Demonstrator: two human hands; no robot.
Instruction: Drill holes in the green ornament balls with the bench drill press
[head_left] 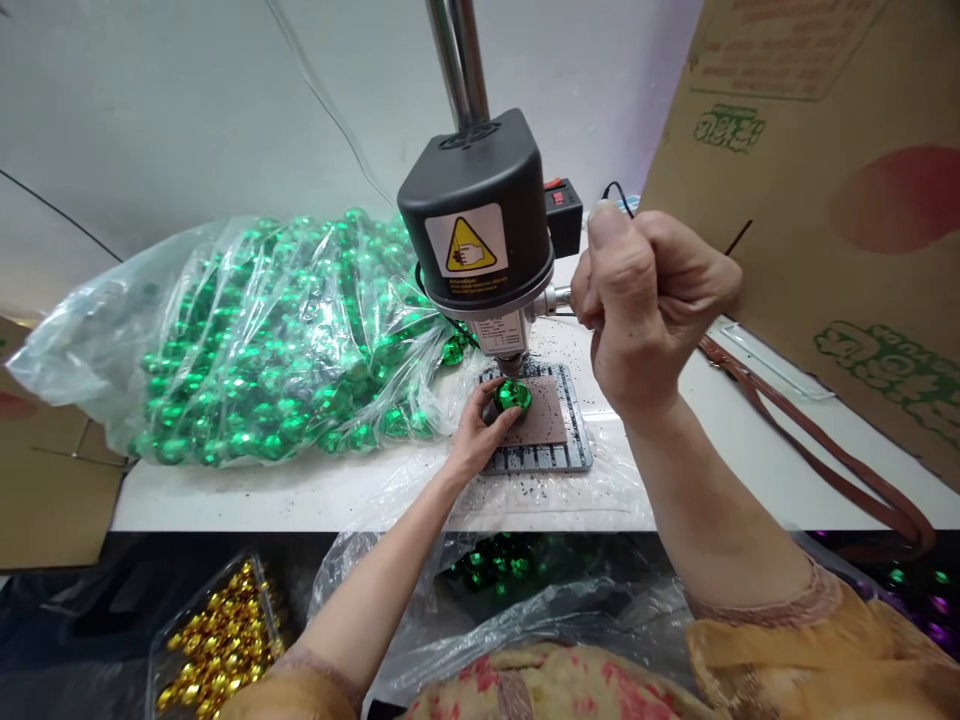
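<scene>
A shiny green ball (513, 397) is pinched between the thumb and fingers of my left hand (484, 425). It rests on a brown board (546, 420) over the grooved metal base (536, 459) of a bench drill press (480, 205), right under the chuck (512, 364). Whether a bit touches the ball I cannot tell. My right hand (649, 290) is a closed fist at the drill's right side, wrapped round the end of its feed lever (559, 298); the grip itself is mostly hidden by the fingers.
A clear bag (285, 340) full of green balls lies on the left of the white table (247, 500). Gold beads fill a bin (217, 645) below. Cardboard boxes (825, 230) stand right and left. A brown strap (817, 440) lies on the right. Dark shavings dot the base.
</scene>
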